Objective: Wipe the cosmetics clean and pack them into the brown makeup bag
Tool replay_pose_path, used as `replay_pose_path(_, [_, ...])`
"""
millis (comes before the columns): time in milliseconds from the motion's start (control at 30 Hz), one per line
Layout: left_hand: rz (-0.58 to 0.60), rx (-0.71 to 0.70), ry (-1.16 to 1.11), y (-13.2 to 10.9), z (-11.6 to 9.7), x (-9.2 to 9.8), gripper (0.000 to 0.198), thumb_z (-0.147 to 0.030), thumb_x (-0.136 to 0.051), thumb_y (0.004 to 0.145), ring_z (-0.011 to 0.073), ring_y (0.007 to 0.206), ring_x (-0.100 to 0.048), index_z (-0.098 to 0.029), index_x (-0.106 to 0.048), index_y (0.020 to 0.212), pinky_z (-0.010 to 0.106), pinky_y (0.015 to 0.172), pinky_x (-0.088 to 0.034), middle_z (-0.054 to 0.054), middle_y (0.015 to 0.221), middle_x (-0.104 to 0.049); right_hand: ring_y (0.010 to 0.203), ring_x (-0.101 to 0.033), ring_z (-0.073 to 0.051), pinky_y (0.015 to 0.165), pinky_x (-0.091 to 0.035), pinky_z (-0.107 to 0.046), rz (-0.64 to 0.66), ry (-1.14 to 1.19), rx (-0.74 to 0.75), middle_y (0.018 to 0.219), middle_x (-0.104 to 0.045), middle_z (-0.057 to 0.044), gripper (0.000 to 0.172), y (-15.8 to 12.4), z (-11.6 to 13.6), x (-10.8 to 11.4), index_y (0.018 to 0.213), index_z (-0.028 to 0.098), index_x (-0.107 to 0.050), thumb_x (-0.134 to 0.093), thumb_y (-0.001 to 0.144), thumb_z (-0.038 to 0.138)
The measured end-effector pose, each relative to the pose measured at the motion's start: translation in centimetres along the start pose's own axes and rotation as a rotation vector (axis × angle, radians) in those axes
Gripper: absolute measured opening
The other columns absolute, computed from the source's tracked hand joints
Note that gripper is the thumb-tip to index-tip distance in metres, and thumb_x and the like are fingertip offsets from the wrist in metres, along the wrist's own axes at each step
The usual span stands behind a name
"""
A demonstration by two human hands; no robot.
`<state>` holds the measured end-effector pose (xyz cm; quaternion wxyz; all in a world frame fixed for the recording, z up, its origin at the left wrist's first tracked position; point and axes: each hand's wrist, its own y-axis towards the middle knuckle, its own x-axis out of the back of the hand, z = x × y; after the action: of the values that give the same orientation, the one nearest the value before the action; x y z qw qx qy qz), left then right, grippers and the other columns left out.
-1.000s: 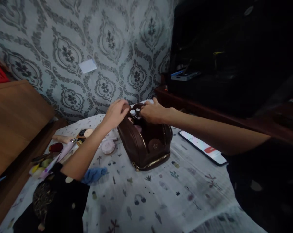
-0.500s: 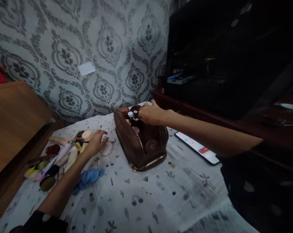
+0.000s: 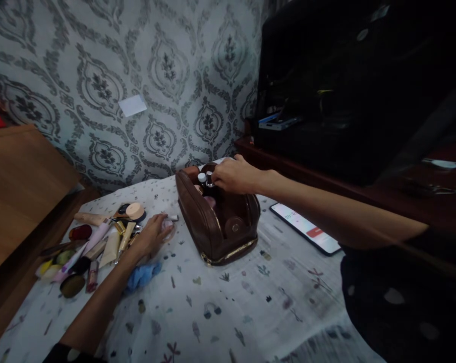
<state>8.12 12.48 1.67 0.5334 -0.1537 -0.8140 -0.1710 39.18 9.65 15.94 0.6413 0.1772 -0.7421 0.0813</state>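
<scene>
The left hand (image 3: 151, 236) touches a round case (image 3: 169, 231) near the brown bag (image 3: 197, 214) on the cloth (image 3: 273, 322), and the right hand (image 3: 235, 175) bends over the bag's far end by 2 caps (image 3: 202, 177), but nobody can tell if either grips.

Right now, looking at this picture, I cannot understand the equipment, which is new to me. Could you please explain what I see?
There is no machine: these are a person's own bare hands, seen by one camera worn on the head, looking forward and down. The right hand is at the open brown bag, beside a white-capped bottle inside; its fingertips are hidden, so I cannot tell what it holds. The left hand is at a round clear case; whether it grips it is unclear. On the printed tablecloth also lie many cosmetics, a crumpled blue cloth and a lit phone.
</scene>
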Motion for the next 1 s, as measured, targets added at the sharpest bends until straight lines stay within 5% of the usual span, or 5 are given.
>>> replay_pose_path(300, [-0.043, -0.085, 0.04, -1.2, 0.7, -0.9, 0.064, -0.051, -0.053, 0.09, 0.0309, 0.139, -0.043, -0.016, -0.041, 0.143, 0.047, 0.118, -0.035, 0.018, 0.147, -0.047, 0.109, -0.062, -0.027, 0.089, -0.038, -0.038, -0.109, 0.044, -0.027, 0.11, -0.073, -0.011, 0.029, -0.9, -0.3, -0.1, 0.102, 0.019, -0.074, -0.045, 0.098, 0.023])
replay_pose_path(467, [-0.086, -0.142, 0.09, -1.5, 1.3, -1.6, 0.06, -0.044, -0.054, 0.091, 0.0312, 0.136, -0.045, -0.015, -0.041, 0.143, 0.048, 0.115, -0.038, 0.018, 0.144, -0.048, 0.094, -0.064, -0.023, 0.083, -0.041, -0.033, -0.332, 0.142, -0.017, 0.094, -0.074, -0.01, 0.029, -2.5, 0.7, -0.2, 0.091, 0.015, -0.074, -0.047, 0.098, 0.022])
replay_pose_path(733, [-0.27, -0.211, 0.063, -1.8, 2.2, -3.4, 0.058, -0.039, -0.056, 0.091, 0.0321, 0.127, -0.048, -0.019, -0.041, 0.144, 0.054, 0.109, -0.041, 0.017, 0.135, -0.049, 0.101, -0.06, -0.02, 0.092, -0.047, -0.036, -0.864, 0.408, 0.492, 0.097, -0.073, -0.01, 0.02, -7.4, 9.6, -2.4, 0.094, 0.011, -0.07, -0.05, 0.097, 0.01])
replay_pose_path(867, [-0.298, -0.178, 0.005, -2.2, 1.6, -3.5, 0.057, -0.035, -0.056, 0.09, 0.0294, 0.121, -0.05, -0.023, -0.041, 0.144, 0.05, 0.106, -0.044, 0.013, 0.128, -0.051, 0.096, -0.06, -0.02, 0.09, -0.049, -0.034, -0.724, 0.508, 0.676, 0.089, -0.072, -0.007, 0.02, -7.1, 14.0, -5.6, 0.087, 0.013, -0.068, -0.05, 0.096, 0.012])
replay_pose_path(1000, [-0.281, -0.15, -0.059, -2.5, 1.2, -3.0, 0.061, -0.034, -0.06, 0.088, 0.0296, 0.122, -0.05, -0.019, -0.04, 0.143, 0.049, 0.107, -0.043, 0.014, 0.128, -0.054, 0.1, -0.059, -0.021, 0.091, -0.05, -0.035, -0.515, 0.834, 0.51, 0.096, -0.071, -0.008, 0.014, -4.9, 16.8, -10.0, 0.096, 0.016, -0.066, -0.053, 0.094, 0.015])
